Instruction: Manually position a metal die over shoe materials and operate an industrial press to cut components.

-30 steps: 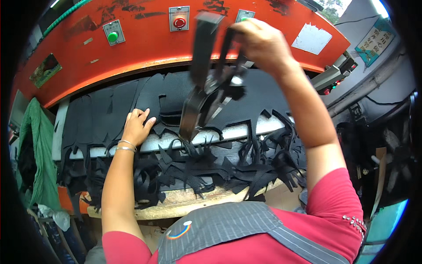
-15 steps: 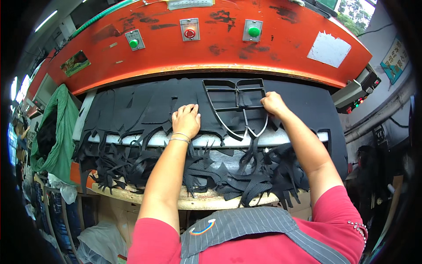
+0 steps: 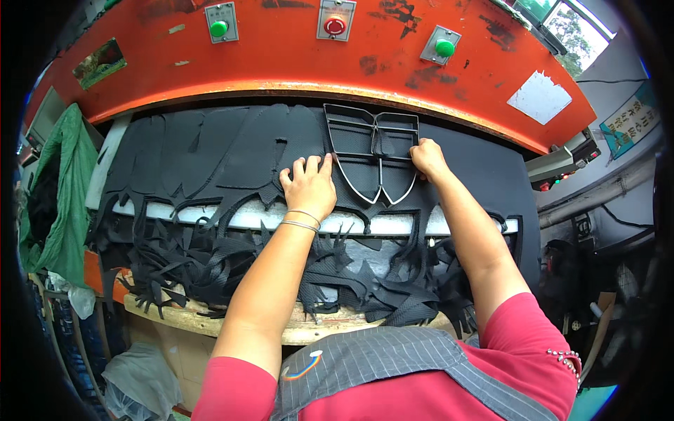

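A metal cutting die (image 3: pixel 380 156) with two pointed halves and cross bars stands on a black textured foam-like sheet (image 3: pixel 477 165). At the die's right edge, my right hand (image 3: pixel 430 160) is closed on the rim. Just left of the die, my left hand (image 3: pixel 310 188) rests on the sheet, fingers spread, its thumb side against or very near the die's left wall. Cut outlines run through the sheet left of that hand. Black offcut strips (image 3: pixel 379 281) hang in a tangle along the near side, over a pale metal bar (image 3: pixel 246 216).
An orange machine beam (image 3: pixel 281 63) spans the back, with green buttons (image 3: pixel 444 48) and a red button (image 3: pixel 335 27). A green cloth (image 3: pixel 60 189) hangs at left. The worn wooden edge (image 3: pixel 203 319) lies nearest me. A control box (image 3: pixel 565 168) stands right.
The die has turned slightly and its pointed ends have swung left, so it stands straighter. My left hand has come closer to its left wall. The whole view has shifted a little.
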### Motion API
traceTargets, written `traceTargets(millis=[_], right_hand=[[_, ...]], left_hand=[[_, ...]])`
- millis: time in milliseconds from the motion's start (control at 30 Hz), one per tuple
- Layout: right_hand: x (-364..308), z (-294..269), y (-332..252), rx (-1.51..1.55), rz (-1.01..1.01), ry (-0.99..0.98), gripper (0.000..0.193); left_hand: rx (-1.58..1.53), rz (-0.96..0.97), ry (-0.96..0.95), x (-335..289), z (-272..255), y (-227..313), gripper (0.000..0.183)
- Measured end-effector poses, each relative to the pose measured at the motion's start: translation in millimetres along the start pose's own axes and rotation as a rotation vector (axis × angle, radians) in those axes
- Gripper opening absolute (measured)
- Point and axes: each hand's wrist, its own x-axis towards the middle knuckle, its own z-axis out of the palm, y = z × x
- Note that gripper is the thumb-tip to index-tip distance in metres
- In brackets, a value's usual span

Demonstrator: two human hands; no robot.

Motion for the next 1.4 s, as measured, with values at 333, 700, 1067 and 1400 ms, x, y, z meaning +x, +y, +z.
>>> traceTargets(millis=[333,700,1067,1400], right_hand=[[-13,19,36,0.052,-0.446,0.077,0.081],[-58,41,75,-0.124,-0.743,0.163,0.065],[-56,44,72,-0.121,-0.744,0.213,0.067],[-95,-9,63,0.051,-0.815,0.361,0.087]], left_hand=[[0.014,0.001,-0.059,16,10,-6,0.045],[-0.011,-0.031,-0.160,8,5,4,0.047],[-0.020,-0.030,-0.131,17,1,6,0.048],[-0.586,-0.080,0.153,3,-42,-26,0.029]])
